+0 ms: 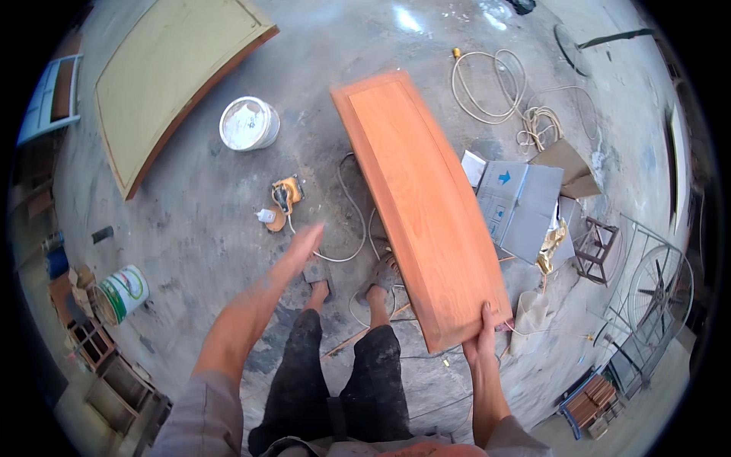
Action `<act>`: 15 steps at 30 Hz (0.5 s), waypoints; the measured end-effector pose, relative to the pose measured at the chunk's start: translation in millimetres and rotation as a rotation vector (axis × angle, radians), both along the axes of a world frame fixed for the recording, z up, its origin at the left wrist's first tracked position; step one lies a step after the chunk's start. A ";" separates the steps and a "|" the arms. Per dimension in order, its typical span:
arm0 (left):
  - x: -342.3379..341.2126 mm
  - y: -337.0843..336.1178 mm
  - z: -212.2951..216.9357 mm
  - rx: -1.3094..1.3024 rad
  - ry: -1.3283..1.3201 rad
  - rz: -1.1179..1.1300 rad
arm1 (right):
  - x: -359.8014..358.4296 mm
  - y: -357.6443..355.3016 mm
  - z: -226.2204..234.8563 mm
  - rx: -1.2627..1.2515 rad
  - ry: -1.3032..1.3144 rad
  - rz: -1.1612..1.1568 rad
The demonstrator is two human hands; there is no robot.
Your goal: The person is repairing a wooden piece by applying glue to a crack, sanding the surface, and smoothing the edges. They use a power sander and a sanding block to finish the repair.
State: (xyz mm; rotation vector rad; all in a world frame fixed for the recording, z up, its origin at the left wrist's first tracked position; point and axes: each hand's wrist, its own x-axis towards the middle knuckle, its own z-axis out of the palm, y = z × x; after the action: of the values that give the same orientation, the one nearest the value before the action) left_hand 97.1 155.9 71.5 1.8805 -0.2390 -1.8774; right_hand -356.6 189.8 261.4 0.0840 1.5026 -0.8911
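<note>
A long reddish-orange wooden door panel (pixel 422 206) with a raised inner field slants across the middle, from the far centre toward my right side. My right hand (pixel 482 340) grips its near right corner, thumb on the upper face and the other fingers hidden beneath. My left hand (pixel 308 240) is away from the panel, to its left and apart from it; motion smears its fingers. Just beyond that hand, an orange-yellow power sander (pixel 288 193) lies on the floor beside a small white bottle (pixel 266 216) and a round tan disc (pixel 276 222).
A white bucket (pixel 250 123) stands near a large pale panel (pixel 175 72) at far left. Folded cardboard (pixel 506 202) lies right of the door panel, close to a small stool frame (pixel 596 247). Coiled hose (pixel 541 126) and a loose cord (pixel 354 228) cross the floor.
</note>
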 end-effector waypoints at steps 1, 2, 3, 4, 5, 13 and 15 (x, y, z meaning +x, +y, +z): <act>-20.1 -50.1 9.2 0.057 0.097 0.119 | -9.8 15.4 6.6 0.030 0.032 -0.018; -31.7 -84.2 9.6 0.023 0.204 0.149 | -16.1 25.1 11.7 0.060 0.056 -0.026; -42.9 -107.9 0.6 -0.002 0.277 0.225 | -18.1 27.9 13.5 0.091 0.072 -0.033; -58.1 -130.1 -9.9 -0.029 0.354 0.296 | -16.5 25.1 14.4 0.099 0.111 -0.040; -72.7 -150.1 -13.0 -0.156 0.475 0.323 | -10.6 25.4 16.7 0.110 0.146 -0.049; -100.4 -199.1 9.4 -0.112 0.568 0.572 | -4.8 -6.4 26.0 -0.092 0.339 0.035; -123.1 -197.6 45.3 -0.090 0.541 0.585 | -61.4 -18.5 11.8 -0.096 0.225 0.013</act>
State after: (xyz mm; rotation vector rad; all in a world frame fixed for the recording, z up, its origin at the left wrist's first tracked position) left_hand -26.1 -41.7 116.9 1.1435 0.3604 -1.8168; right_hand -418.0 171.4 273.3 -0.1000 1.6635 -0.9861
